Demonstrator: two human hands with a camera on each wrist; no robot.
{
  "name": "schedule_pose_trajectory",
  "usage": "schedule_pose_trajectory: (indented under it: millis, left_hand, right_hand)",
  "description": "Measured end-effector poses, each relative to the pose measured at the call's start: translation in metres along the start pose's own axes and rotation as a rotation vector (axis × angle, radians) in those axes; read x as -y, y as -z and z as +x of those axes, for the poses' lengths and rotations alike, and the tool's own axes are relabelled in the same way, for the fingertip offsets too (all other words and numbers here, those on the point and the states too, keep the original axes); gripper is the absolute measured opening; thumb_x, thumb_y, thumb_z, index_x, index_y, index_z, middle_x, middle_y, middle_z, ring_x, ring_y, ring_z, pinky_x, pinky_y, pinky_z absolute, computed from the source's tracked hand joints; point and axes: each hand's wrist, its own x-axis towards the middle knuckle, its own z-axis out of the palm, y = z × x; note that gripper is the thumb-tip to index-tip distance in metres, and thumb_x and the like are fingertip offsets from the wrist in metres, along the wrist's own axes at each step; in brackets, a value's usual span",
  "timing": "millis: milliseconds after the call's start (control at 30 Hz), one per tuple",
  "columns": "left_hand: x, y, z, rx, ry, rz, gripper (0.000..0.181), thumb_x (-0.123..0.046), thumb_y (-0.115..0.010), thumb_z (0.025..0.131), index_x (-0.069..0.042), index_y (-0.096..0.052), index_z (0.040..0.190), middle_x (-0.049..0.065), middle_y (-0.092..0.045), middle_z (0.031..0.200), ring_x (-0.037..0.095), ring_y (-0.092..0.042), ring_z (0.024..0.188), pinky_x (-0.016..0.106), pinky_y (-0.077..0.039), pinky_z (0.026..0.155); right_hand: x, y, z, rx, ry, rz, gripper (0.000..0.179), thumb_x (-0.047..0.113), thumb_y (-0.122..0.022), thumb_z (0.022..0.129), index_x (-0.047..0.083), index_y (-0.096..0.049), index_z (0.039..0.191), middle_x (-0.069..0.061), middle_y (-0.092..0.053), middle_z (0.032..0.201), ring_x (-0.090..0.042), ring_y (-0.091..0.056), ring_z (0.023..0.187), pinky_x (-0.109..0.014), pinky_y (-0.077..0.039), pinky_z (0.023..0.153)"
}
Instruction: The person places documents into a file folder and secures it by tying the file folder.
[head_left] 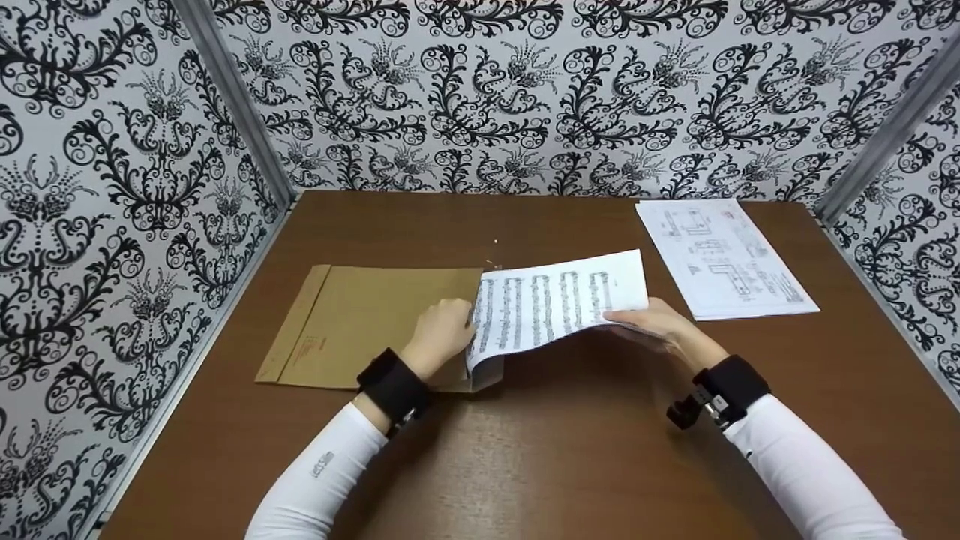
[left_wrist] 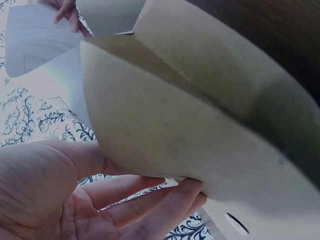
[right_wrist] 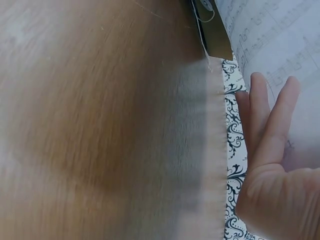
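A brown paper envelope [head_left: 379, 311] lies on the left of the table with its mouth toward the right. My left hand [head_left: 442, 331] grips it by the mouth edge; in the left wrist view, thumb and fingers pinch one brown layer, and the mouth gapes. Against that mouth are sheets of printed music [head_left: 551, 300], curved and partly raised; how far they reach inside is hidden. Their right end is held by my right hand [head_left: 660, 324], thumb on top and fingers beneath. In the right wrist view, the right hand's fingers [right_wrist: 280, 120] spread under the paper.
Papers with technical drawings [head_left: 727, 259] lie at the back right of the brown wooden table [head_left: 570, 457]. Patterned panels [head_left: 525, 90] stand behind and at both sides. A thin string [head_left: 493, 264] shows by the envelope's upper right corner.
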Motion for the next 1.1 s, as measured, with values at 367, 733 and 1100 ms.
schedule_pose_trajectory:
  millis: [367, 733, 1100]
  left_hand:
    - [0.004, 0.004, 0.003, 0.032, 0.006, -0.037, 0.015, -0.008, -0.064, 0.093, -0.002, -0.065, 0.079, 0.018, -0.073, 0.086, 0.027, -0.061, 0.071, 0.046, -0.054, 0.065]
    - [0.006, 0.005, 0.004, 0.063, 0.021, -0.057, 0.018, -0.008, -0.061, 0.092, -0.007, -0.061, 0.074, 0.013, -0.069, 0.081, 0.022, -0.054, 0.067, 0.032, -0.037, 0.055]
    - [0.006, 0.006, 0.003, 0.073, 0.026, -0.063, 0.024, -0.008, -0.061, 0.094, -0.010, -0.054, 0.070, 0.009, -0.063, 0.075, 0.019, -0.050, 0.064, 0.027, -0.033, 0.052]
  right_hand:
    - [0.006, 0.006, -0.002, -0.014, -0.072, 0.020, 0.031, 0.019, -0.072, 0.096, 0.010, -0.064, 0.124, 0.008, -0.081, 0.089, 0.002, -0.071, 0.069, -0.009, -0.044, 0.053]
    - [0.002, 0.011, -0.002, 0.020, -0.021, 0.250, 0.017, -0.001, -0.070, 0.093, 0.007, -0.065, 0.108, -0.001, -0.079, 0.092, -0.014, -0.079, 0.086, -0.017, -0.059, 0.084]
    - [0.006, 0.010, -0.008, 0.020, -0.025, 0.229, 0.024, 0.001, -0.071, 0.092, 0.003, -0.065, 0.116, 0.000, -0.079, 0.091, -0.010, -0.078, 0.086, -0.013, -0.058, 0.080]
